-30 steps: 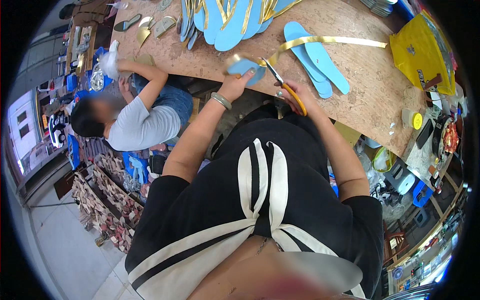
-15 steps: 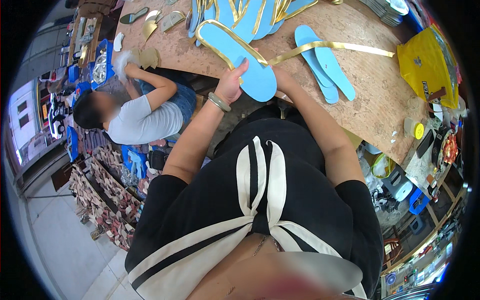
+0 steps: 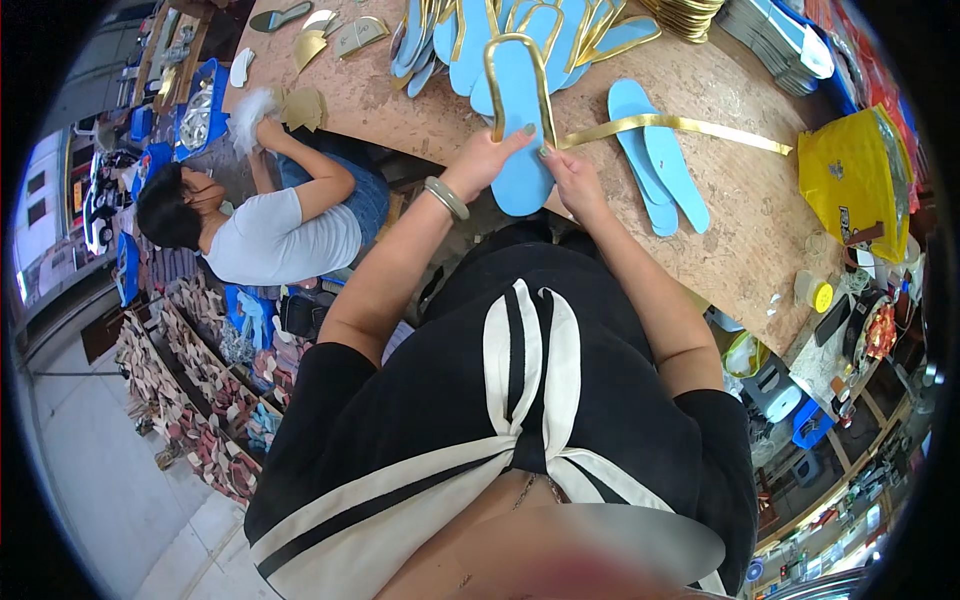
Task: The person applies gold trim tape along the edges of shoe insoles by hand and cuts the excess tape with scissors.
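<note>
The blue insole (image 3: 518, 100) is held over the near edge of the table (image 3: 760, 200), its sides gripped between the thumb and fingers of the left hand (image 3: 485, 162) and right hand (image 3: 577, 183). The gold trim (image 3: 547, 85) should be pressed flush around the rim, under even tension.

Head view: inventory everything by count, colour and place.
Trimmed insole: one, blue with gold edging, in both hands
Gold strip: one, gold, across the loose insoles
Loose insoles: two, blue, table, right of hands
Insole pile: uncounted, blue and gold, table's far side
Stack: one, grey, top right
Bag: one, yellow, table's right
Tub: one, yellow-lidded, table's right edge
Table: one, brown, ahead
Co-worker: one, grey shirt, left
Small pieces: uncounted, pink and beige, lower left
Left hand: one, bare, insole's left side
Right hand: one, bare, insole's right side
</note>
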Demonstrator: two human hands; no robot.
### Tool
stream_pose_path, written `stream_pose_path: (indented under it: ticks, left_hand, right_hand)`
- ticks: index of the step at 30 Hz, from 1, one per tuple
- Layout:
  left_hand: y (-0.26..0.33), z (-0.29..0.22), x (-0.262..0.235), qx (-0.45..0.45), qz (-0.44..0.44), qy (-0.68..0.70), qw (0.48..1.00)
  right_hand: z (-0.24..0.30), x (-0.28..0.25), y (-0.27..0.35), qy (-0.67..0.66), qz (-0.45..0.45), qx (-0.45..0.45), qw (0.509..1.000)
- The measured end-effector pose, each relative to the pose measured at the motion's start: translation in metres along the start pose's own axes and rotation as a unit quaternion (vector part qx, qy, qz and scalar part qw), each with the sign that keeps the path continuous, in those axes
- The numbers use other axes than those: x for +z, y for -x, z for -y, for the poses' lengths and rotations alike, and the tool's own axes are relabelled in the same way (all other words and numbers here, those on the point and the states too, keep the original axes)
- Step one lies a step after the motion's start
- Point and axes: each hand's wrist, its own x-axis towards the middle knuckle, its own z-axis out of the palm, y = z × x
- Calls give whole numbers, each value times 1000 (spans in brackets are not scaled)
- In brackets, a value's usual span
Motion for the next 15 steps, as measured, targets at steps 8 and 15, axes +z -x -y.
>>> stream_pose_path:
  ticks: [8, 15]
  left_hand:
    - [-32, -45, 7, 209, -196, -48, 957]
    - [-14, -50, 40, 230, -175, -140, 947]
  right_hand:
    - [18, -1, 2, 127, 118, 38, 984]
    - [107, -1, -48, -26, -62, -60, 996]
